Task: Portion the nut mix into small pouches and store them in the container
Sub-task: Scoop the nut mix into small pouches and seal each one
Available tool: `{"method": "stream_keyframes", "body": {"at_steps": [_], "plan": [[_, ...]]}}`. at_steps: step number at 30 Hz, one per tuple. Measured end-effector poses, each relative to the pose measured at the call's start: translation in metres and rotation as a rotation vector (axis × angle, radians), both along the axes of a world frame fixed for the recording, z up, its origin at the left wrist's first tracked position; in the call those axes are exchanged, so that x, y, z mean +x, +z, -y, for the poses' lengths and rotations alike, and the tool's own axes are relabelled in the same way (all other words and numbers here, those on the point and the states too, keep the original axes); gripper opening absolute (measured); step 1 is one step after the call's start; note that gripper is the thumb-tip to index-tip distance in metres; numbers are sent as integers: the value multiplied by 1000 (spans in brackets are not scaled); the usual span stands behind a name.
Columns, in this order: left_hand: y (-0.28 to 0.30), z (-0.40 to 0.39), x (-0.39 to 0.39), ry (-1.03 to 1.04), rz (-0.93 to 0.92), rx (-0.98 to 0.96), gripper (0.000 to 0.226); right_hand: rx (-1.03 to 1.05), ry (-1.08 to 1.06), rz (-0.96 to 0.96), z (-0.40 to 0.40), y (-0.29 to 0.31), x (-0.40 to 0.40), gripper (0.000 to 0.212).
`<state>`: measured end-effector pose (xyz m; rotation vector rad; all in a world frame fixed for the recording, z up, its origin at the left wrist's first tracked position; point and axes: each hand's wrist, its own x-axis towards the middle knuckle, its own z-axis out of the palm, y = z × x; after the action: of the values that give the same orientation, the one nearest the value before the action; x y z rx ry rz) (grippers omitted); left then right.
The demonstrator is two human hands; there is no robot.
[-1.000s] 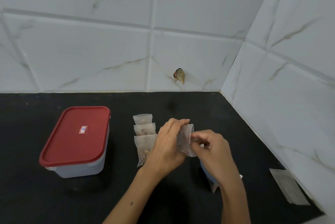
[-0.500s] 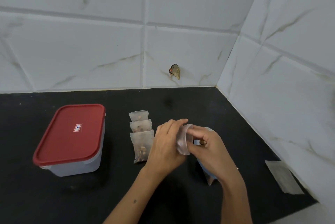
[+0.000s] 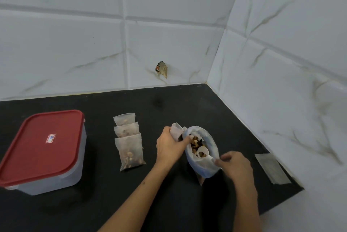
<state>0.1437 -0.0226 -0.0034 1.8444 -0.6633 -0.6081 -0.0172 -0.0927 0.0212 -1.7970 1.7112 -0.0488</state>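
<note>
Portioning station at the corner of a black counter (image 3: 97,203). The left hand (image 3: 170,147) grips an empty small pouch (image 3: 176,131) by its side, fingers curled round it, keeping its mouth just beside the open bag (image 3: 203,153) of nut mix (image 3: 197,142), apparently so a scoop need travel little. The right hand (image 3: 235,166) pinches the handle of a small white scoop (image 3: 203,151) resting in the mix with some nuts in its bowl. Three filled pouches (image 3: 129,145) lie overlapping in a row between bag and container (image 3: 44,151), probably staged for storing. The container stands closed under a smooth red lid (image 3: 42,143), its walls translucent plastic. Pouches are thin, frosted and rectangular; the bag is soft, crumpled film with its rim rolled outward. A spare flat pouch (image 3: 272,168) lies by the marbled wall tiles (image 3: 281,81).
</note>
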Motion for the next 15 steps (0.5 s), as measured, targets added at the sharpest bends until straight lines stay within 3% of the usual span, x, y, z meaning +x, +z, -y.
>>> {"method": "stream_keyframes", "body": {"at_steps": [5,8,11,15], "plan": [[2,43,4,-42,-48,117,55,-24,33,-35,2,0,6,18],[2,56,2,-53,-6,209,37,-163,-1,-102,2,3,6,16],[4,58,5,-52,53,211,17,-286,-6,-29,2,3,8,19],[12,48,2,-100,135,3,11,-41,102,-167,15,8,17,41]]}}
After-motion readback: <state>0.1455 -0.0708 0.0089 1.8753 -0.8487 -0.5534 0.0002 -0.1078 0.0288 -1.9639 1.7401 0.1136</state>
